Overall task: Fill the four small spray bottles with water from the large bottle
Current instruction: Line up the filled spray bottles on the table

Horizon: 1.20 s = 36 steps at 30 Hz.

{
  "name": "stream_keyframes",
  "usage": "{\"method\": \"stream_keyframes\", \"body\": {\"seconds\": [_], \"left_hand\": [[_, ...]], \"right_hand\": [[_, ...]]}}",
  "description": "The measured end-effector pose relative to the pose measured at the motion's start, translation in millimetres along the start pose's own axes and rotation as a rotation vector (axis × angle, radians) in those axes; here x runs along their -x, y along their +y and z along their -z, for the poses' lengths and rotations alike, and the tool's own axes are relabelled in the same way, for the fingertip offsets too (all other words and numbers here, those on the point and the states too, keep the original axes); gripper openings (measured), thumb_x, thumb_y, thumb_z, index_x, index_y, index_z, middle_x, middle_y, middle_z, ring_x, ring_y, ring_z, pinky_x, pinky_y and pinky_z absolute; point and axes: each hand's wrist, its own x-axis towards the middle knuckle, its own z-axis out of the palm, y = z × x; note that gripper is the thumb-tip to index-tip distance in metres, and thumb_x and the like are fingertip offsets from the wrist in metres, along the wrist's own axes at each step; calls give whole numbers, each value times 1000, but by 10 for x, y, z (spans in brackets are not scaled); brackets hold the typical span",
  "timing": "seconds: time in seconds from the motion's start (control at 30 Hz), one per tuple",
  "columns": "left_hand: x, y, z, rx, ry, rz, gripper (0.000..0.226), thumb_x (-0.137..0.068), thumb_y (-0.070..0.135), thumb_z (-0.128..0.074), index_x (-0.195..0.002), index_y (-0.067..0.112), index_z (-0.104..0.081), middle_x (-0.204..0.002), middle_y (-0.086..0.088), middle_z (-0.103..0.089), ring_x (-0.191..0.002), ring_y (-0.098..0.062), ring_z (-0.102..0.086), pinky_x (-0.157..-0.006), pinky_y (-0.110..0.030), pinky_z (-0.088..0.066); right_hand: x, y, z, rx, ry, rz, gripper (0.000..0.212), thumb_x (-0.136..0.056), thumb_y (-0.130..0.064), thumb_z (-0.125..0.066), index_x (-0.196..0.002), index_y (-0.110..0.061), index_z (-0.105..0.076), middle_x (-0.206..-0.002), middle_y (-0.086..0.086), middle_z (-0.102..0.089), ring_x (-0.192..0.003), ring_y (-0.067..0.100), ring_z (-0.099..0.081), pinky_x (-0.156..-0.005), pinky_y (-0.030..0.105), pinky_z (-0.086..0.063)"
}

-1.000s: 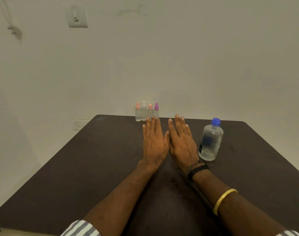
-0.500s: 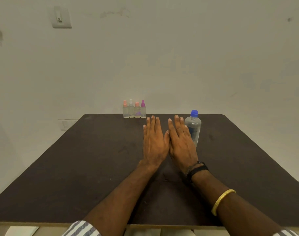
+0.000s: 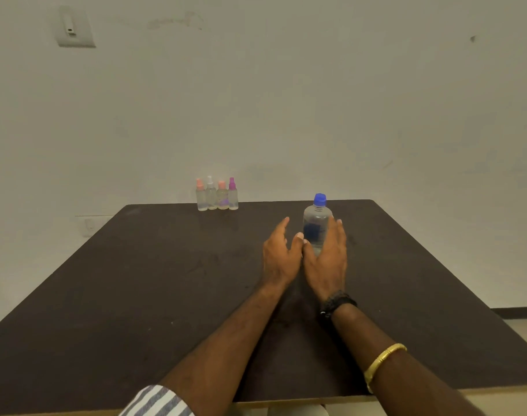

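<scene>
Just right of the frame's centre, a large clear plastic bottle [image 3: 316, 219] with a blue screw cap [image 3: 319, 199] stood upright on the dark brown table [image 3: 136, 280]. The right hand [image 3: 326, 262] was spread in front of it, fingers straight up along the bottle's right side and thumb towards its left. Whether skin was touching plastic could not be told. Just left of it, the left hand [image 3: 278, 258] hovered with fingers loosely extended, holding nothing.

The four small clear spray bottles [image 3: 216, 198] stood capped in a tight row at the table's far edge, above and left of the hands and well apart from the large bottle. Their tops ran peach, white, peach and purple.

The step in hand looked like taking up the large bottle. Done well, the right hand would wrap the labelled middle firmly but without squeezing, since thin plastic gives. The left hand would then twist the cap off while the base stayed on the table. The small bottles wanted bringing nearer and uncapping before any pouring.
</scene>
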Motion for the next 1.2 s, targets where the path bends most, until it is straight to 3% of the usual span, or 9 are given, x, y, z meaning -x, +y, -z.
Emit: {"method": "stream_keyframes", "body": {"seconds": [0.1,0.17,0.23,0.33,0.6,0.87,1.03,1.13,1.2], "left_hand": [[-21,-24,-75,12,-67,84,57,-104,28,-54,-156,13,-37,-156,-9,-47,-142,-22,-48,-107,-24,-39],[-35,-46,-121,23,-110,116,56,-105,28,-51,-157,12,-36,-156,-9,-47,-142,-22,-47,-111,-28,-40],[-38,-68,-162,39,-146,125,51,-107,25,-48,-156,13,-39,-152,-7,-52,-139,-21,-51,-115,-32,-42],[-23,-102,-234,84,-153,112,45,-104,18,-46,-149,16,-51,-140,-2,-64,-126,-15,-62,-110,-39,-50],[-115,-122,-355,142,-93,128,54,-95,24,-44,-146,12,-54,-142,-6,-63,-129,-18,-61,-110,-42,-50],[-525,22,-509,120,-108,100,45,-104,15,-48,-148,11,-51,-142,-7,-62,-128,-20,-61,-112,-38,-48],[-825,89,-630,153,-145,61,35,-104,12,-47,-134,15,-63,-117,-1,-72,-99,-13,-66,-95,-34,-54],[-1079,8,-750,113,-196,34,40,-101,9,-44,-135,18,-62,-120,-3,-72,-108,-17,-68,-99,-37,-56],[-1266,-84,-830,95,-235,29,48,-100,5,-42,-145,18,-56,-132,-4,-68,-120,-19,-64,-108,-39,-51]], "right_hand": [[-17,90,-48,-42,-11,-82,75,-100,-28,-62,-163,-20,-22,-170,6,-21,-158,22,-17,-124,38,-21],[-31,144,-75,-57,-8,-126,71,-99,-35,-60,-160,-22,-26,-166,7,-32,-153,26,-31,-124,45,-30],[-27,191,-86,-62,-1,-131,65,-95,-43,-58,-153,-26,-35,-154,6,-47,-140,28,-49,-112,54,-46],[-16,188,-66,-81,7,-128,56,-94,-34,-61,-146,-29,-41,-139,0,-58,-124,22,-59,-103,51,-53],[-90,154,-50,-131,39,-132,63,-97,-26,-60,-155,-27,-34,-140,0,-58,-121,19,-61,-103,44,-53],[-536,146,40,-169,56,-95,43,-98,-21,-60,-139,-29,-50,-120,-3,-65,-103,13,-64,-92,33,-55],[-912,236,58,-143,42,-60,40,-96,-18,-61,-134,-24,-55,-119,2,-64,-103,13,-60,-84,22,-50],[-1152,335,42,-139,8,-51,45,-93,-11,-61,-136,-22,-54,-122,4,-62,-105,16,-59,-77,11,-43],[-1296,396,19,-156,-12,-51,47,-93,-11,-63,-137,-24,-54,-122,2,-63,-106,17,-62,-81,17,-47]]}}
